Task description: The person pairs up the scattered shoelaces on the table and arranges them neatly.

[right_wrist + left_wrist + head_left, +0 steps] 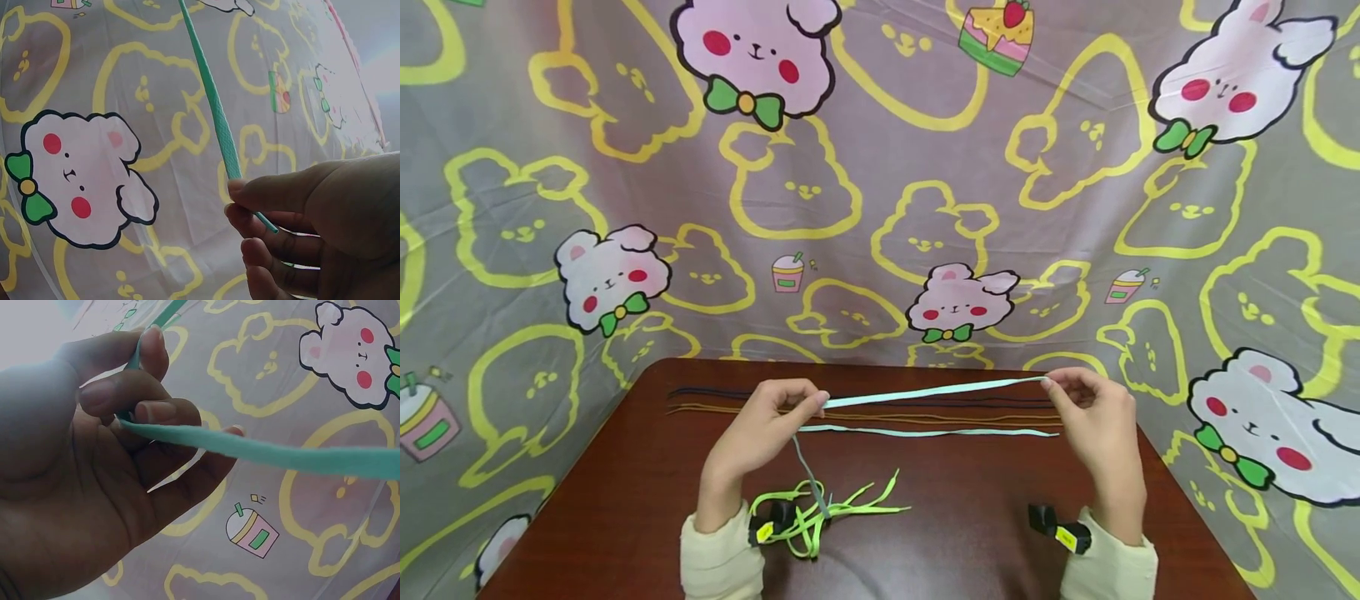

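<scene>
A mint-green flat shoelace (932,392) is stretched between my two hands above the table, rising slightly to the right. My left hand (767,433) pinches it between thumb and fingertip; in the left wrist view the lace (262,450) also runs through the curled fingers. With thumb and forefinger my right hand (1097,429) pinches the other part, near the tip, which sticks out past the fingers (240,187) in the right wrist view. A thin greyish strand (808,467) hangs below the left hand to a loose heap of neon-yellow laces (808,521).
On the dark red-brown table (955,483), another mint lace length (917,432) lies straight. Behind it run brown laces (715,408) and dark laces (707,392), side by side. A patterned cloth (850,183) surrounds the table's back and sides.
</scene>
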A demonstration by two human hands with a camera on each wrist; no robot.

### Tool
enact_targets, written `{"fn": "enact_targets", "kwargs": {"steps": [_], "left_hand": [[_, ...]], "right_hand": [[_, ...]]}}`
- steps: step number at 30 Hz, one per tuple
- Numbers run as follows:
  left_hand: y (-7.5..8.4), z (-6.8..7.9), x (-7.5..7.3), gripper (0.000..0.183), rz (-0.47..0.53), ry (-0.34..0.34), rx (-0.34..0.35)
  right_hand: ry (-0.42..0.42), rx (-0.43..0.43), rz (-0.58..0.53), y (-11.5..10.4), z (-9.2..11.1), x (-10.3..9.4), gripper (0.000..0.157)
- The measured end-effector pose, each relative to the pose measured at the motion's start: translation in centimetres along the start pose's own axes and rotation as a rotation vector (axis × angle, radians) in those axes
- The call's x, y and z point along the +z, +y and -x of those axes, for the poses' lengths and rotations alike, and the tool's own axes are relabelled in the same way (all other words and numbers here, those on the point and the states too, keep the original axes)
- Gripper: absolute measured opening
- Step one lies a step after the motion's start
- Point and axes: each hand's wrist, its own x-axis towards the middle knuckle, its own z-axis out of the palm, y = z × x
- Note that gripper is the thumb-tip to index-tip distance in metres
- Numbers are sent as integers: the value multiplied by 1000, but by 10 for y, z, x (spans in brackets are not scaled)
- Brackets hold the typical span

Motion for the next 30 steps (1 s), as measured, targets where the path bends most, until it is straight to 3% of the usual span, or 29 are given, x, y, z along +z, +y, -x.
{"fn": "enact_targets", "kwargs": {"steps": [11,30], "left_hand": [[0,2,-5,27,2,24,1],[-6,5,-9,28,24,20,-2]], "right_hand": [[70,133,11,4,-3,-8,16],[134,168,-34,16,-3,-17,20]]}}
